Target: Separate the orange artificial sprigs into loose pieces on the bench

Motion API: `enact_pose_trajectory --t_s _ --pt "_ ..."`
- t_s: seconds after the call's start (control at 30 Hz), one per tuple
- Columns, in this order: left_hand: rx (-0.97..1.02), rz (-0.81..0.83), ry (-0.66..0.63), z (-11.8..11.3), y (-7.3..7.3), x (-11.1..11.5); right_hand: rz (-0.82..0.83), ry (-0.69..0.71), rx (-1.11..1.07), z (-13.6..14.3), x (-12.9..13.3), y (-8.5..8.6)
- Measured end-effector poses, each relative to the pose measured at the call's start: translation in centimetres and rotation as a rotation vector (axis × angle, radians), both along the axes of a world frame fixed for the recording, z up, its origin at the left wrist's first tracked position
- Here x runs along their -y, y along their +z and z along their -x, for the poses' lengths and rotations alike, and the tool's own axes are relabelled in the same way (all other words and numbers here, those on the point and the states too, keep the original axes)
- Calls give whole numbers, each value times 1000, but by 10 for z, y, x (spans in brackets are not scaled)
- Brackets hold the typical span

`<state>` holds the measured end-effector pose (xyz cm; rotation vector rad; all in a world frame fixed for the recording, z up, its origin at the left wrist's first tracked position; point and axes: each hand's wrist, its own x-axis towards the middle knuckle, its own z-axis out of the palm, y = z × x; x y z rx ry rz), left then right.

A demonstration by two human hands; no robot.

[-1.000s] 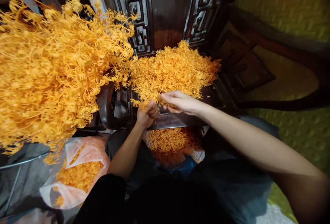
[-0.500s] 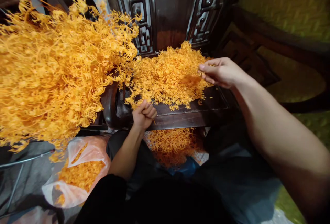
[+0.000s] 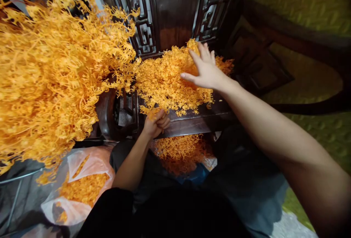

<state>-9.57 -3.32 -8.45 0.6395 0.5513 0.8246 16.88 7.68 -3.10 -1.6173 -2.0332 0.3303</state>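
While the right hand (image 3: pixel 210 71) was spread wide, its fingers apart over the orange sprig heap (image 3: pixel 164 80) near the centre of the frame, the left hand (image 3: pixel 157 124) was closed narrowly around a small orange sprig (image 3: pixel 155 113) at the heap's lower edge. If the right hand swept toward the person, light pieces could be pushed over the front edge of the dark wooden bench (image 3: pixel 192 124), onto the orange stem pile (image 3: pixel 179 146) below. The curly tips could also hook each other, because the large orange bunch (image 3: pixel 55 73) at left touched the heap, or so it seemed. The curved armrest (image 3: pixel 105 115) limited the left side, and the carved back panel (image 3: pixel 178 7) the far side. More room existed above the bench's right part.
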Motion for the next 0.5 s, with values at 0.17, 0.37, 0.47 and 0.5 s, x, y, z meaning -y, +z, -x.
enact_pose_trajectory --t_s 0.17,0.37,0.47,0.5 --pt "35 14 -41 -3 -1 1 -117 319 -240 44 44 15" --pt "-27 -26 -71 -1 1 4 -3 23 -649 34 28 16" --pt "-107 -104 1 -2 -5 4 -49 -115 -896 12 13 20" --pt "-146 -133 37 -2 -8 3 -25 -96 -913 9 15 22"
